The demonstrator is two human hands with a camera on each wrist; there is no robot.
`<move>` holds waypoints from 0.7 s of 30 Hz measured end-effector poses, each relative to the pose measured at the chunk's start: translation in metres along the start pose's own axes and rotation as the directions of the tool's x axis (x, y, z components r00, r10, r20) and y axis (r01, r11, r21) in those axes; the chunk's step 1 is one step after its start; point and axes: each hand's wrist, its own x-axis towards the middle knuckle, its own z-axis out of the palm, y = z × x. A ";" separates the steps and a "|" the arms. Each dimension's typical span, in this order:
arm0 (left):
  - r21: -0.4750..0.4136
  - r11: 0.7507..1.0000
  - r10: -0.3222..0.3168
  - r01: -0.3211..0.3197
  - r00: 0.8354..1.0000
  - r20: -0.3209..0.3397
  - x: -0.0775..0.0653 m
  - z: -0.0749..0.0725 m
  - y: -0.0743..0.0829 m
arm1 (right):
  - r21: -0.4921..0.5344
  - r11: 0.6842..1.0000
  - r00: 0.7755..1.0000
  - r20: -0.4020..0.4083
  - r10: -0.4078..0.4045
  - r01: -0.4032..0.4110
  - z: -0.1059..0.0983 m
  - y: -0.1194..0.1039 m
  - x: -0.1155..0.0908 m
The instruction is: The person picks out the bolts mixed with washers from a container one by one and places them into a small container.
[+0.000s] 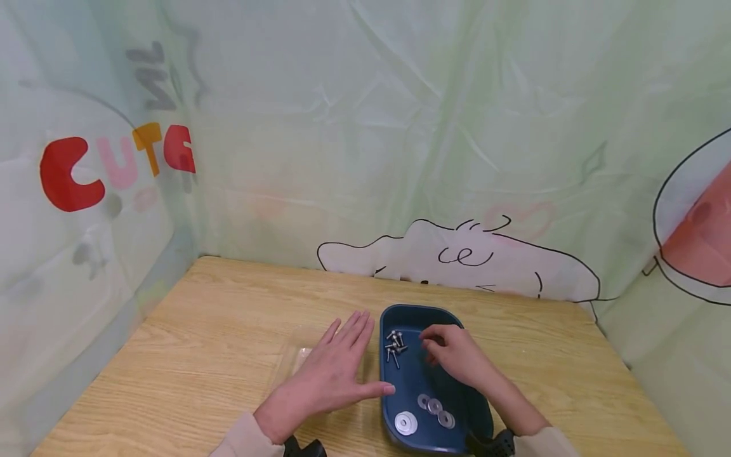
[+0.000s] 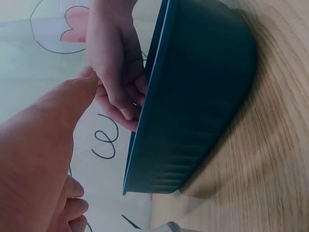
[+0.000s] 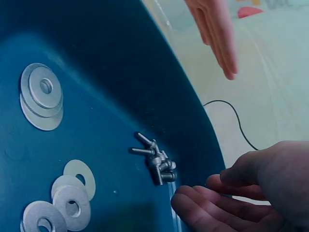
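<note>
A dark blue plastic bin (image 1: 419, 377) stands on the wooden table. Inside it, a small heap of metal screws (image 1: 395, 346) lies at the far left. Flat metal washers (image 3: 71, 205) lie in overlapping groups nearer the front, with one stack (image 1: 405, 423) at the front left. My right hand (image 1: 459, 360) reaches over the bin's right side, fingers loosely bent near the screws; nothing shows in its grasp. My left hand (image 1: 334, 374) hovers left of the bin, fingers straight and thumb spread toward the rim. It partly covers a clear plastic container (image 1: 283, 360).
The wooden table (image 1: 228, 317) extends to both sides of the bin. Behind it hangs a pale printed curtain (image 1: 314, 158), which also runs along the left and right sides.
</note>
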 end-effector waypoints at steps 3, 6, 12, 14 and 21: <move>-0.003 1.000 0.004 -0.004 1.000 0.008 0.001 0.000 0.001 | 0.015 1.000 1.000 0.021 0.000 0.000 0.003 0.001 0.002; -0.004 1.000 0.016 -0.016 1.000 0.022 0.002 0.000 0.003 | 0.043 0.999 0.999 0.052 -0.010 0.008 0.004 0.001 0.004; -0.008 0.999 0.038 -0.037 0.997 0.069 0.002 0.003 0.008 | 0.124 0.992 0.993 0.113 -0.027 0.013 0.006 0.000 0.007; -0.007 0.999 0.040 -0.039 0.996 0.078 0.001 0.004 0.008 | 0.149 0.989 0.991 0.130 -0.024 0.004 0.007 -0.001 0.007; -0.010 0.998 0.066 -0.065 0.992 0.105 -0.002 0.012 0.012 | 0.185 0.982 0.983 0.181 -0.003 -0.031 0.015 -0.004 0.009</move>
